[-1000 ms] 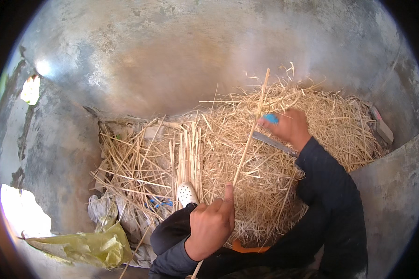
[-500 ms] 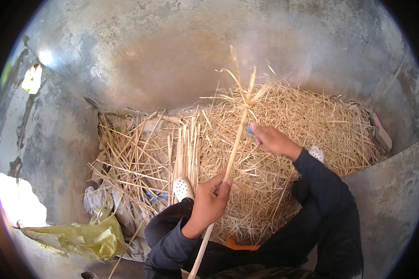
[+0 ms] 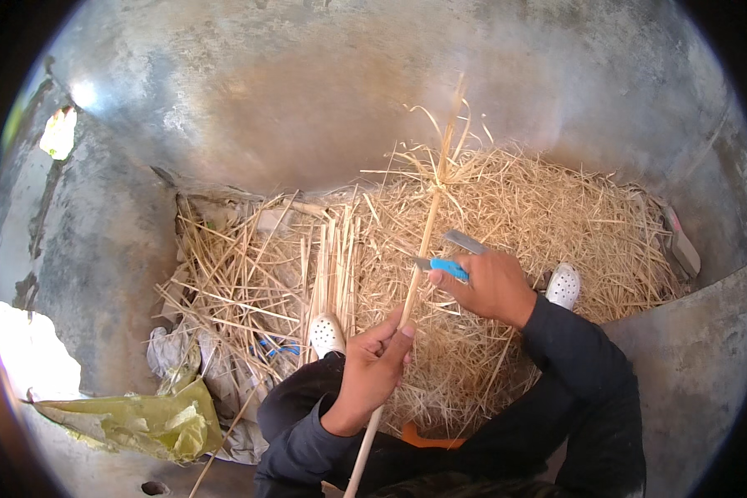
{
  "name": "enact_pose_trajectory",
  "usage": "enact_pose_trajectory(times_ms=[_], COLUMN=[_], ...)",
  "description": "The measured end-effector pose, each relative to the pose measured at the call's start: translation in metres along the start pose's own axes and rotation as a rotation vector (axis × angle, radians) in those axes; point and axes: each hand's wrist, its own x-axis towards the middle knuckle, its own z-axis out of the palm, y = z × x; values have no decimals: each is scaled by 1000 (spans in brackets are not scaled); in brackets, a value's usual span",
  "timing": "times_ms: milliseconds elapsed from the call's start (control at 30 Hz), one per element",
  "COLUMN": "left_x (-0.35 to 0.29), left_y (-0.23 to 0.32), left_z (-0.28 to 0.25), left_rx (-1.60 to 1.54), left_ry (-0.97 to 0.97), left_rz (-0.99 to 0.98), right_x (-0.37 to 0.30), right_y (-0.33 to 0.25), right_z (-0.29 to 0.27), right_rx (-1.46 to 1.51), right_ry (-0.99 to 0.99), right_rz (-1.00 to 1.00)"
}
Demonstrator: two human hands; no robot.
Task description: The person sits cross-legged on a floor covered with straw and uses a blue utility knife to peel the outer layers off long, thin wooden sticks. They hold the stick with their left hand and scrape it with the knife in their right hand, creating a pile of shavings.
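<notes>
A long pale wooden stick (image 3: 426, 236) slants up and away from my lap, with thin shavings (image 3: 441, 173) curling in a tuft near its far end. My left hand (image 3: 375, 368) is closed round its lower part, thumb on top. My right hand (image 3: 494, 286) grips a knife (image 3: 450, 268) with blue on its handle. The short grey blade meets or lies very near the stick, above my left hand. A flat grey metal piece sticks out beyond my right fingers; whether it belongs to the knife I cannot tell.
A thick heap of straw-like shavings (image 3: 556, 216) covers the floor ahead and right. Loose sticks (image 3: 232, 266) lie at the left, by a neat row of sticks (image 3: 334, 257). A yellow sack (image 3: 149, 423) lies lower left. An orange object (image 3: 427, 437) shows below. Grey walls (image 3: 307, 100) surround me.
My right hand has turned, and the knife now shows clearly, its blade at the stick below the tuft. The stick's far end has shifted slightly; my left hand keeps its hold.
</notes>
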Motion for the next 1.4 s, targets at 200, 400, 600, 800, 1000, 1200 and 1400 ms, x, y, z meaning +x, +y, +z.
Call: enact_pose_trajectory(times_ms=[200, 400, 600, 800, 1000, 1200, 1400], left_x=[-8, -12, -12, -24, -15, -19, -18], left_y=[1, -2, -2, 0, -13, -1, -1], left_z=[4, 4, 3, 11, -3, -3, -4], left_rx=[-128, -75, 7, 60, 130, 353, 461], left_ry=[18, 27, 29, -3, 38, 62, 88], left_rz=[-23, 13, 48, 48, 86, 145, 284], right_x=[0, 4, 12, 46, 18, 8, 19], right_y=[-7, -1, 10, 45, 25, -10, 2], right_z=[6, 14, 26, 1, 42, 21, 29], right_rx=[108, 73, -27, -176, -26, 17, -39], right_ry=[-60, -50, 93, 41, 86, -40, 74], right_rz=[-26, -78, -193, 168, -167, -178, -217])
